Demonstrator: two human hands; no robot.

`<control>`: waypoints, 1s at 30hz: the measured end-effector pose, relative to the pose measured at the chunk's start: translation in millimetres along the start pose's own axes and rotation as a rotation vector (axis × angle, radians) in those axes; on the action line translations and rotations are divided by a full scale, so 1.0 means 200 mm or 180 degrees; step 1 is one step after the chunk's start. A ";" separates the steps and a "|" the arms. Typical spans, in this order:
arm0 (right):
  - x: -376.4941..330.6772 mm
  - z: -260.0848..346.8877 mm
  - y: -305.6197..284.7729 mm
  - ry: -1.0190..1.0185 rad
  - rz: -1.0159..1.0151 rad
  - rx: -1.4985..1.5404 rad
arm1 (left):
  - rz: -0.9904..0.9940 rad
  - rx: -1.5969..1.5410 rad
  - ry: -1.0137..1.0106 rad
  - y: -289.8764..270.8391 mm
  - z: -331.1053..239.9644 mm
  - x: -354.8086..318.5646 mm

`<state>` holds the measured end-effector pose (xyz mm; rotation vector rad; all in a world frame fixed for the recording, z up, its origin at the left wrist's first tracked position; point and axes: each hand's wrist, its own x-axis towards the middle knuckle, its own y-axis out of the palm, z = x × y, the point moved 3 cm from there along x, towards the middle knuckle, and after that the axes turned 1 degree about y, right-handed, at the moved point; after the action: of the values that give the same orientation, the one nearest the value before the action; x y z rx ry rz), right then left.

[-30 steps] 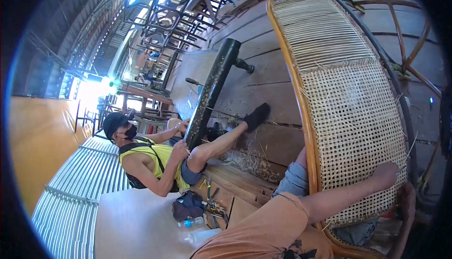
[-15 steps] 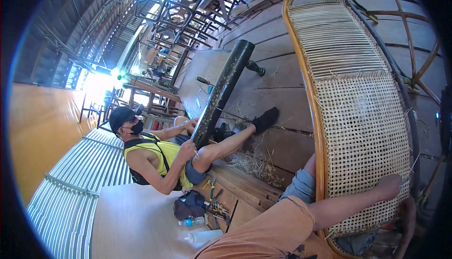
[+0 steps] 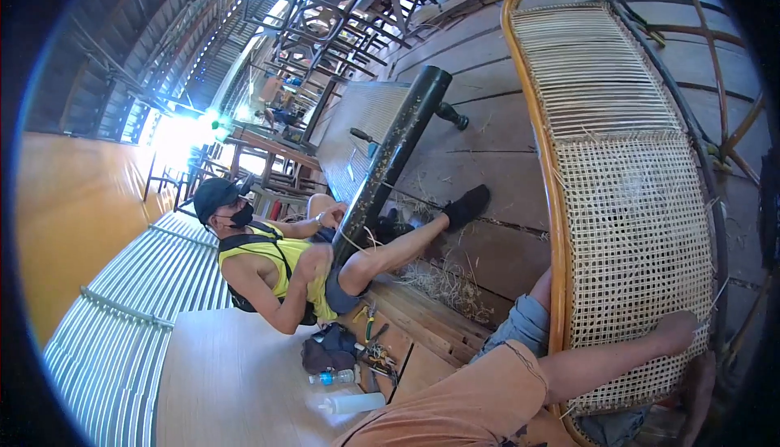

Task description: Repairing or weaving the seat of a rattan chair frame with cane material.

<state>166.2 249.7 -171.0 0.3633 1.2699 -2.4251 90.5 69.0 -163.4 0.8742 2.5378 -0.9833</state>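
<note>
Against the woven cane panel (image 3: pixel 642 260), right hand (image 3: pixel 678 332) presses.

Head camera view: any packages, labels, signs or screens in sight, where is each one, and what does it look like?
Small clear plastic bottle with a blue label band, lying on the pale board below the dark bag.
White squeeze bottle with a pointed nozzle, lying just below it on the same board.
No signs or screens show; any print is too small to make out.
</note>
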 end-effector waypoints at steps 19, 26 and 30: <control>-0.07 -0.22 0.25 0.0803 -0.0593 0.3078 | 0.0627 -0.0485 -0.0152 -0.16 -0.06 -0.05; 0.00 -0.15 0.21 -0.0820 -0.0979 -0.0835 | 0.0528 -0.0459 -0.0039 -0.16 -0.06 -0.06; 0.01 -0.10 0.16 -0.0104 -0.0803 0.0776 | 0.0607 -0.0282 0.0195 -0.14 -0.05 -0.02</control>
<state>179.2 247.7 -206.9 0.2390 1.0630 -2.7978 75.5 57.0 -140.5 1.1114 2.4700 -0.7917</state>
